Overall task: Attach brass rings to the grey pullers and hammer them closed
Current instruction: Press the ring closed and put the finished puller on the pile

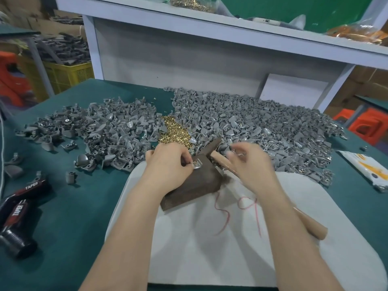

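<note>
My left hand (168,162) pinches a grey puller (197,165) with a brass ring against the top of a dark wooden block (195,185). A hammer lies across the block. Its dark head (212,146) is beside the puller, and its wooden handle (310,226) runs back to the right under my right wrist. My right hand (249,164) is blurred just above the handle, its fingers bent near something small and grey. Its grip cannot be made out. A heap of brass rings (175,131) lies just beyond my left hand.
Large piles of grey pullers lie on the left (100,131) and right (262,127) of the green table. The block rests on a white cloth pad (210,248). Black "TAPER" tools (21,211) lie at the left, and a white packet (365,169) at the right. A shelf stands behind.
</note>
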Demonstrator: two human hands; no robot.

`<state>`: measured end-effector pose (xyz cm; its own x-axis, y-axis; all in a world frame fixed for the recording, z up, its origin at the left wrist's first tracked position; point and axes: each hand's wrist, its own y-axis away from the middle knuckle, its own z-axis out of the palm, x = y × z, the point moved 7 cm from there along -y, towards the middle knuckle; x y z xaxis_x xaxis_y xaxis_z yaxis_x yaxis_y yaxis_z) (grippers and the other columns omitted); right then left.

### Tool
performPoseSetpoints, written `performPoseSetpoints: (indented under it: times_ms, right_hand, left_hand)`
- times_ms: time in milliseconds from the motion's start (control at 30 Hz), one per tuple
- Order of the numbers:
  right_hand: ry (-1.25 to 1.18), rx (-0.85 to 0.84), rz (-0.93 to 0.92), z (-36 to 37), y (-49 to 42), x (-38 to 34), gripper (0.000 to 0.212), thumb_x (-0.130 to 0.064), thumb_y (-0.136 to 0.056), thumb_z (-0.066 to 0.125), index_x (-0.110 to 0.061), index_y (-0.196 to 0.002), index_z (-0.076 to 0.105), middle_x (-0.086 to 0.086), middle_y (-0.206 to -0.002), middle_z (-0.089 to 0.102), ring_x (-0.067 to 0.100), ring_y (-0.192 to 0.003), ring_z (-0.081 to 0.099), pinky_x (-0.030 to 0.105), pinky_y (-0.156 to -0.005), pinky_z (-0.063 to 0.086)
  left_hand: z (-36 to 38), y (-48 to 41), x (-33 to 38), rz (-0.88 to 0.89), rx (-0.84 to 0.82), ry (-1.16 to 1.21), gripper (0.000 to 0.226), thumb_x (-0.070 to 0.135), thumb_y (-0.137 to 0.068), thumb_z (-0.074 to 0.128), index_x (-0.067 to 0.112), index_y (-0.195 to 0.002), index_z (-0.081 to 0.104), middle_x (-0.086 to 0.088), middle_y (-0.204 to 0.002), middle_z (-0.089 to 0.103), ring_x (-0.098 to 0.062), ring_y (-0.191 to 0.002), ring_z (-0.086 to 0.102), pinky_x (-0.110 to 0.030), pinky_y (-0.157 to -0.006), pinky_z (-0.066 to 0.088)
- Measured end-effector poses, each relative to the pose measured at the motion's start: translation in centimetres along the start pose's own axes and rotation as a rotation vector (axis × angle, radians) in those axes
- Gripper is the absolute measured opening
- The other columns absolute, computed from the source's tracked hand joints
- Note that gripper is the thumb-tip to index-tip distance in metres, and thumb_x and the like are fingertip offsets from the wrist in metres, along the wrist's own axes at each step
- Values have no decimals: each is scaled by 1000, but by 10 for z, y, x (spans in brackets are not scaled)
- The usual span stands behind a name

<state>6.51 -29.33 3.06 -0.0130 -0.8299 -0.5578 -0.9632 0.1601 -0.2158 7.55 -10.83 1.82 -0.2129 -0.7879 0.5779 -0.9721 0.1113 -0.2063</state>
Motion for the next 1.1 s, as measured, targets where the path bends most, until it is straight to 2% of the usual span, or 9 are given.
performPoseSetpoints:
  times_ms: [100, 200, 333, 433, 500, 633, 767, 933, 1100]
  right_hand:
    - [301, -196, 199, 0, 5, 38, 26, -37, -90, 59, -14, -100, 63, 4, -91, 67, 20, -79, 61, 31, -73, 51]
    - [299, -317, 169, 12, 8, 34, 25, -38, -91, 58, -13, -86, 60, 4, -76, 64, 22, -73, 62, 29, -60, 47]
    - [164, -226, 122, 2, 8, 22, 20, -32, -92, 56, -13, -88, 52, 6, -81, 67, 19, -65, 68, 30, -57, 47]
    - [45, -132, 77, -11, 16, 17, 18, -29, -93, 54, -21, -109, 52, 3, -87, 66, 19, -63, 68, 30, -56, 48]
    - [79, 6, -41, -24, 25, 8, 42, -27, -93, 54, -39, -132, 46, 1, -98, 68, 25, -81, 65, 31, -67, 46]
    - [-15, 255, -262, -43, 60, -16, 56, -20, -91, 59, -50, -134, 41, -8, -102, 70, 17, -83, 62, 27, -68, 44]
    - [191, 7, -260, -26, 70, -17, 58, -28, -91, 55, -64, -130, 30, -8, -102, 68, 23, -91, 61, 32, -75, 49]
    - [62, 252, -337, -53, 70, -30, 64, -22, -90, 58, -61, -131, 29, -17, -101, 67, 12, -83, 62, 26, -65, 45]
    - [268, 20, -275, -29, 74, -26, 62, -30, -92, 54, -75, -123, 23, -17, -99, 66, 17, -85, 61, 28, -68, 45]
  left_hand:
    - [1, 0, 1, -7, 5, 13, 16, 28, -86, 64, 32, -72, 56, 13, -92, 63, -17, -105, 50, -33, -85, 21]
    - [2, 0, 0, -22, 2, 23, 17, 29, -85, 64, 32, -71, 55, 13, -89, 63, -17, -103, 50, -33, -85, 21]
    - [2, 0, -3, -58, 10, 29, 16, 31, -86, 64, 32, -72, 55, 14, -88, 62, -18, -105, 47, -33, -85, 20]
    - [1, 0, -4, -84, 35, 23, 12, 30, -86, 63, 31, -76, 57, 13, -89, 61, -20, -107, 46, -33, -85, 19]
    - [1, 0, -4, -89, 46, 15, 12, 29, -87, 63, 31, -77, 57, 10, -93, 63, -20, -109, 47, -34, -86, 20]
    - [1, -1, -4, -90, 43, 8, 12, 29, -87, 64, 29, -77, 59, 7, -96, 64, -22, -110, 47, -35, -87, 20]
    - [-1, 1, -4, -98, 56, -6, 7, 27, -86, 65, 29, -79, 63, 7, -97, 66, -22, -110, 49, -36, -91, 24]
    - [-1, 0, -2, -94, 48, 39, 14, 27, -86, 67, 28, -73, 63, 8, -92, 67, -20, -107, 52, -33, -86, 19]
    - [-3, 1, -3, -111, 59, 42, 11, 29, -86, 67, 29, -76, 64, 9, -94, 68, -20, -108, 53, -33, -86, 21]
